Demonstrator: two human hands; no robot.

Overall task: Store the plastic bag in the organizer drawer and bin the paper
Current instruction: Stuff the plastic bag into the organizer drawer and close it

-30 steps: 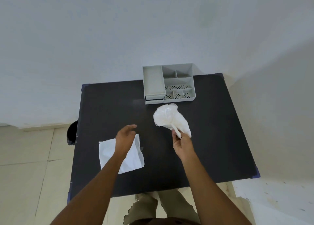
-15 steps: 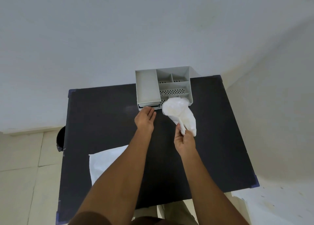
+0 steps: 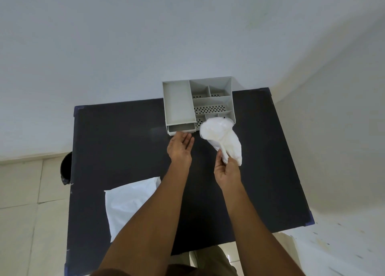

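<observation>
Head view: right hand [image 3: 227, 172] fingers pinch plastic bag [image 3: 220, 137]; left hand [image 3: 179, 148] fingers together at drawer [image 3: 181, 128].

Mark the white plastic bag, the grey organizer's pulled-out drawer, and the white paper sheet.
white plastic bag [image 3: 216, 133]: head view, on its puffed upper body.
grey organizer's drawer [image 3: 181, 127]: head view, on the exposed drawer floor.
white paper sheet [image 3: 127, 202]: head view, on its middle.

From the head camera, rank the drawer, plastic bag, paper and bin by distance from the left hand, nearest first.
1. Small grey pulled-out drawer, at the left hand's fingers.
2. Crumpled white plastic bag, to its right.
3. Flat white paper, near table edge.
4. Black bin, on floor, left.
</observation>
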